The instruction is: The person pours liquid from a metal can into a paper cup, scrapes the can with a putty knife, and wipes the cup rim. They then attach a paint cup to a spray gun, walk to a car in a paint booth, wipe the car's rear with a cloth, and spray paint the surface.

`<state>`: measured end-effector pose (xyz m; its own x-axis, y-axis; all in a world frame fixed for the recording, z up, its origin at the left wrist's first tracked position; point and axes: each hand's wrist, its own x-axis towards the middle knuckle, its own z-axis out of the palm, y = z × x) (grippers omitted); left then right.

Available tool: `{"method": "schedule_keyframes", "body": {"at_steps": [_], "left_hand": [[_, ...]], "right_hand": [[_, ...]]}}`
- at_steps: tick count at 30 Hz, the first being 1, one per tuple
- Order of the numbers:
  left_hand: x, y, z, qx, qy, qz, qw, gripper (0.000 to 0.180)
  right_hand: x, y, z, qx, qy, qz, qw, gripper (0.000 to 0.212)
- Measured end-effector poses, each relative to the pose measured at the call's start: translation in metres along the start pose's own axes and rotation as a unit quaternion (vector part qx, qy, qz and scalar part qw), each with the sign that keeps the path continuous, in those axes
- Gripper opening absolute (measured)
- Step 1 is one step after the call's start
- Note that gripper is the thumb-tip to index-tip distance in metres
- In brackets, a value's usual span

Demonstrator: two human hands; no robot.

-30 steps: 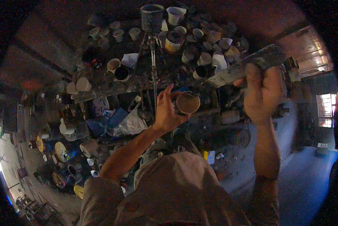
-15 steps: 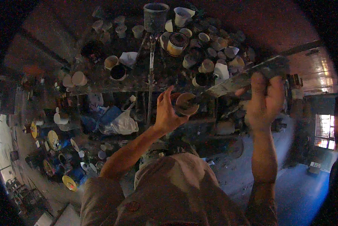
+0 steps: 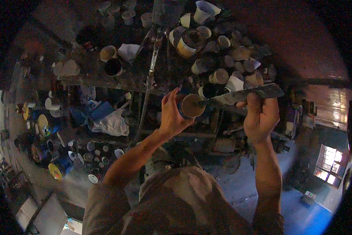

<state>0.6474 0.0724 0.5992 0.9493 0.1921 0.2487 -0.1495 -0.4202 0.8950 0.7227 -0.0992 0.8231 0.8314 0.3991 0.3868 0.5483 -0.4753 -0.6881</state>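
Note:
My left hand (image 3: 171,117) is wrapped round a small cup (image 3: 193,106), its round mouth facing me and its inside brownish. My right hand (image 3: 260,120) grips a long, flat, stained stirring stick (image 3: 232,96), wide at the hand and narrower toward the cup. The stick lies nearly level, with its dark tip at the cup's right rim; how far it reaches inside is too dim to tell. Just beyond the cup, on the bench, stands a pale cup with a dark inside (image 3: 207,91).
Many used cups crowd the dark bench (image 3: 105,83), around a yellow-labelled can (image 3: 190,43). A metal pole (image 3: 152,64) rises from it. Below left are a clear plastic bag (image 3: 112,124) and several paint cans, one with a yellow lid (image 3: 55,171). A bright window (image 3: 328,162) is at right.
The stick has swung from a steeper slant to nearly level, and my right hand has come lower and left. The cup in my left hand has turned slightly. My view has shifted.

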Motion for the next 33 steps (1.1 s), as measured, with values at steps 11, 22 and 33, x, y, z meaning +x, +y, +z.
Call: {"method": "schedule_keyframes", "body": {"at_steps": [11,22,33], "left_hand": [[0.03,-0.069,0.059,0.096,0.042,-0.019,0.994,0.116],[0.061,-0.092,0.085,0.032,0.034,-0.073,0.996,0.117],[0.071,-0.094,0.098,0.051,0.042,-0.054,0.996,0.119]], "right_hand": [[0.051,0.094,0.022,0.073,0.015,0.14,0.987,0.022],[0.097,0.171,0.056,0.117,-0.021,0.205,0.972,0.029],[0.113,0.205,0.065,0.133,-0.008,0.222,0.966,0.034]]}}
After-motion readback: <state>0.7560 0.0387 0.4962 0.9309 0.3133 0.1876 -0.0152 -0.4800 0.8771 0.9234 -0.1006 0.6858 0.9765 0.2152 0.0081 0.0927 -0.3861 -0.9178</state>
